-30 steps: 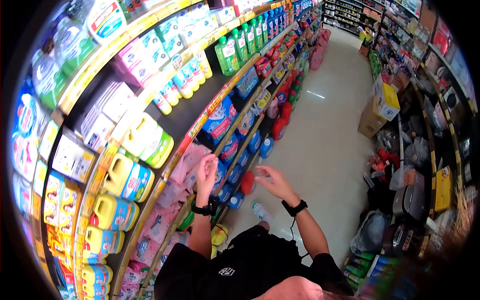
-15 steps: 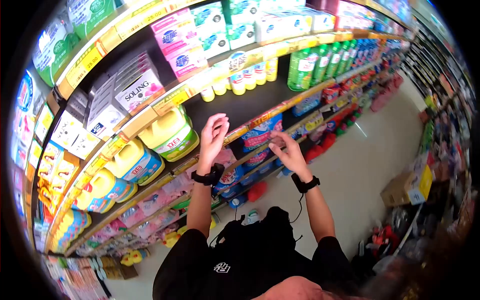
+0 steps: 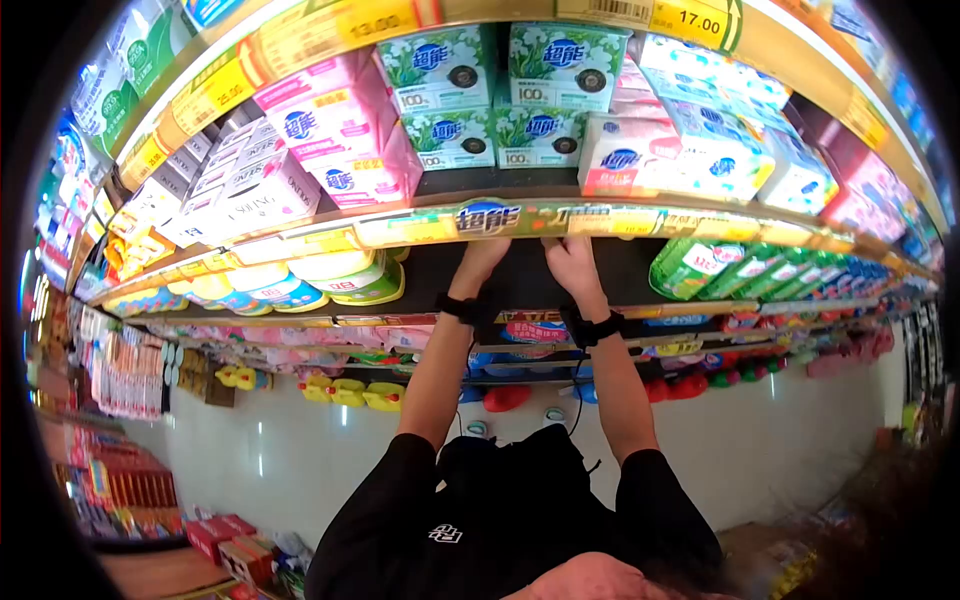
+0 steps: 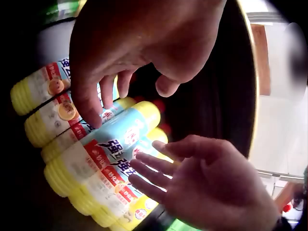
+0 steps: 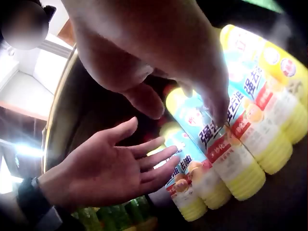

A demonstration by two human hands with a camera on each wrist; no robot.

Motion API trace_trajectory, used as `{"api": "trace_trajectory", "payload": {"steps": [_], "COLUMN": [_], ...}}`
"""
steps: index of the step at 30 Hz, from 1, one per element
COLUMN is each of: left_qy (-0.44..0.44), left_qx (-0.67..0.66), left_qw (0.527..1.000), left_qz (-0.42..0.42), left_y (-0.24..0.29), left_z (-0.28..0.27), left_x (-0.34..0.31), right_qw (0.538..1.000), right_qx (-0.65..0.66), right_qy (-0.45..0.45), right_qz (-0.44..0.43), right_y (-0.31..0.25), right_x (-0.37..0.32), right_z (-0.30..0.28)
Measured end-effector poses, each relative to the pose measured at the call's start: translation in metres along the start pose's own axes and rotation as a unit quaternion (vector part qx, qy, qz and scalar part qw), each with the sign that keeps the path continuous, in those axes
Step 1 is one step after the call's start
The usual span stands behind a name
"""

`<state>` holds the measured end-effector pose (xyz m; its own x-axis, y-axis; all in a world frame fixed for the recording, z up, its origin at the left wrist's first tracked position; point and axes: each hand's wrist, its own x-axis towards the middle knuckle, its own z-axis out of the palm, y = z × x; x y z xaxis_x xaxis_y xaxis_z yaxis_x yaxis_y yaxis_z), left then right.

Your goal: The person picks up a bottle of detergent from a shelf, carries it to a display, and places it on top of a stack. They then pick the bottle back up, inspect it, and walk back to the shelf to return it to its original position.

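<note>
Both hands reach into a shelf, their fingertips hidden beneath the edge of the shelf above in the head view. My left hand [image 3: 483, 260] is on the left and my right hand [image 3: 573, 268] on the right, a short gap apart. A row of cleaner bottles [image 4: 77, 166] with yellow ribbed ends and blue, white and red labels stands before them in the wrist views. My left hand [image 5: 108, 161] has its fingers extended at one side of the bottles [image 5: 236, 156]. On the other side, my right hand [image 4: 207, 178] is spread, its fingertips overlapping the labels.
Yellow detergent jugs [image 3: 350, 275] stand left on the same shelf, green bottles [image 3: 695, 265] right. The upper shelf's price rail [image 3: 400, 228] runs just over the hands, under green tissue packs [image 3: 440, 65]. Pink packs [image 3: 390, 335] sit on a lower shelf.
The person has turned from the aisle to face the shelf. Both hands have moved forward from in front of the shelves into the one under the tissue packs.
</note>
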<state>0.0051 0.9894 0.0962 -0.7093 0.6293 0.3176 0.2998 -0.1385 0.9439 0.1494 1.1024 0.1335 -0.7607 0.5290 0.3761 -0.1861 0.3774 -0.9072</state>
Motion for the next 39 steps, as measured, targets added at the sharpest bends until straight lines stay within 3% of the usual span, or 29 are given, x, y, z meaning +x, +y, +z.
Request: {"api": "trace_trajectory", "payload": {"steps": [1, 3, 4, 5, 10, 13, 15, 17, 20, 21, 24, 25, 27, 30, 35, 36, 39], "left_qy": [-0.012, 0.0, 0.007, 0.014, 0.044, 0.063, 0.097, 0.159, 0.197, 0.216, 0.24, 0.252, 0.277, 0.337, 0.326, 0.323, 0.353], "left_qx": [0.046, 0.055, 0.053, 0.051, 0.054, 0.055, 0.07, 0.121, 0.081, 0.102, 0.154, 0.169, 0.181, 0.204, 0.239, 0.242, 0.247], "left_qw": [0.999, 0.998, 0.998, 0.998, 0.998, 0.996, 0.992, 0.973, 0.972, 0.967, 0.955, 0.949, 0.941, 0.919, 0.915, 0.915, 0.902], "left_qz": [-0.027, -0.026, -0.022, -0.016, -0.004, 0.01, 0.046, 0.117, 0.103, 0.086, 0.082, 0.088, 0.069, 0.031, -0.014, -0.015, -0.029], "left_y": [-0.007, -0.01, -0.005, -0.001, 0.025, 0.053, 0.077, 0.088, 0.122, 0.138, 0.162, 0.172, 0.189, 0.202, 0.228, 0.229, 0.225], "left_z": [0.002, 0.012, 0.016, 0.02, 0.026, 0.029, 0.031, 0.027, 0.017, 0.014, -0.003, -0.007, -0.013, -0.023, -0.07, -0.08, -0.103], "left_x": [0.007, 0.009, 0.006, 0.004, -0.01, -0.029, -0.056, -0.087, -0.139, -0.158, -0.218, -0.239, -0.276, -0.325, -0.404, -0.42, -0.465], "right_qw": [1.0, 0.991, 0.997, 0.993, 0.984, 0.97, 0.983, 0.967, 0.973, 0.965, 0.912, 0.88, 0.856, 0.858, 0.834, 0.839, 0.835], "right_qx": [-0.001, -0.056, -0.024, -0.066, -0.171, -0.207, -0.135, -0.143, -0.046, -0.06, -0.078, -0.125, -0.042, 0.068, 0.113, 0.151, 0.182], "right_qy": [0.006, 0.055, 0.028, 0.049, -0.044, -0.033, -0.052, -0.04, -0.13, -0.176, -0.278, -0.274, -0.305, -0.343, -0.461, -0.446, -0.496], "right_qz": [0.001, -0.109, -0.072, -0.083, -0.031, -0.12, -0.115, -0.208, -0.188, -0.185, -0.29, -0.368, -0.415, -0.375, -0.282, -0.272, -0.154], "right_y": [0.001, 0.02, 0.022, 0.032, 0.036, 0.022, 0.001, -0.016, -0.055, -0.064, -0.089, -0.093, -0.088, -0.098, -0.143, -0.138, -0.135], "right_x": [0.005, 0.004, 0.002, 0.002, 0.001, -0.011, -0.014, -0.027, -0.057, -0.068, -0.094, -0.101, -0.123, -0.161, -0.22, -0.238, -0.284], "right_z": [0.002, 0.01, 0.007, 0.008, -0.002, -0.003, -0.001, 0.007, 0.012, 0.011, 0.018, 0.022, 0.044, 0.084, 0.132, 0.143, 0.169]}}
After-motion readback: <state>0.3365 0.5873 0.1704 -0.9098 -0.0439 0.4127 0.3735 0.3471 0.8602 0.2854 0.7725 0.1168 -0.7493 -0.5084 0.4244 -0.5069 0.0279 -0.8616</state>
